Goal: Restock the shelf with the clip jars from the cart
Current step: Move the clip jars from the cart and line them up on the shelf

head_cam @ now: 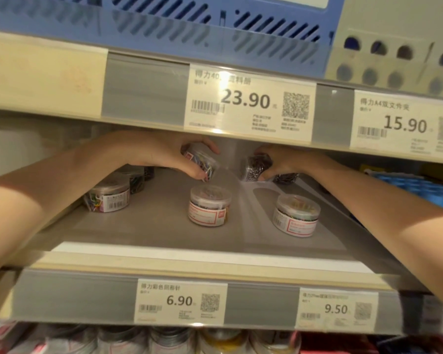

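Note:
Both my arms reach deep into the grey shelf. My left hand grips a clear jar of coloured clips, tilted, above the shelf floor. My right hand grips a clear jar of silver clips, lying on its side near the back. Three jars stand upright on the shelf: one at the left, one in the middle, one at the right. More dark jars sit behind the left one, partly hidden by my left forearm.
The upper shelf edge hangs low over my hands, with price tags 23.90 and 15.90. A blue basket stands above. The front rail carries tags 6.90 and 9.50. Blue items sit right.

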Demonstrator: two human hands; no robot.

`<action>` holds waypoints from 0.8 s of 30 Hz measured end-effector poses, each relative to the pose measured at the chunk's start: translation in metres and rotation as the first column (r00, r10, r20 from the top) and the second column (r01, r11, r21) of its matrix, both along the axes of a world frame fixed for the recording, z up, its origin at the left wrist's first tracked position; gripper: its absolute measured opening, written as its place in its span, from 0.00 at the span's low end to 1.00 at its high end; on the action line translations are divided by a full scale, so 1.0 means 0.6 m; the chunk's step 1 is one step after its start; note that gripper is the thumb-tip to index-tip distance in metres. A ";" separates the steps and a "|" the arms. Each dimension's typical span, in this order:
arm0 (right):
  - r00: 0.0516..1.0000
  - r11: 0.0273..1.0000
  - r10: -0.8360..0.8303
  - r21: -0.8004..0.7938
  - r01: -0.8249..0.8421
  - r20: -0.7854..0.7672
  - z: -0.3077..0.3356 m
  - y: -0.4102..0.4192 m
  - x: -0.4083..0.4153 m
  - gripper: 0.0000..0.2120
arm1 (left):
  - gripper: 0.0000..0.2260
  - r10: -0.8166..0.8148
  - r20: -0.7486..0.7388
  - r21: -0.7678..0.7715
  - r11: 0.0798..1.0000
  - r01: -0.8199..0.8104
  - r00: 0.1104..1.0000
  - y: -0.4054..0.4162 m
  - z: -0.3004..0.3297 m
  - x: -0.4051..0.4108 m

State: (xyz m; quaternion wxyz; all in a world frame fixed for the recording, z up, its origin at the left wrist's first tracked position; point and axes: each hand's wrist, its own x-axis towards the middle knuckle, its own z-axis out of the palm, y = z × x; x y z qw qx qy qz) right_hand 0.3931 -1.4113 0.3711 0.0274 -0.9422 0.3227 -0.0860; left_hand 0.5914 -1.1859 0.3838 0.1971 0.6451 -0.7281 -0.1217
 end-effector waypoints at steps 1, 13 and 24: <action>1.000 1.000 0.009 0.017 -0.009 0.010 -0.003 -0.002 0.002 0.39 | 0.40 -0.007 -0.008 0.005 1.000 0.007 1.000 0.004 0.000 -0.007; 1.000 0.995 -0.001 -0.096 0.000 -0.006 -0.012 0.006 0.016 0.38 | 0.22 -0.131 -0.164 0.074 0.987 0.145 0.978 0.014 0.000 -0.047; 0.997 0.994 0.073 -0.081 -0.071 0.021 -0.003 0.032 0.009 0.34 | 0.31 -0.147 0.083 0.113 0.984 0.137 0.986 0.017 0.010 -0.066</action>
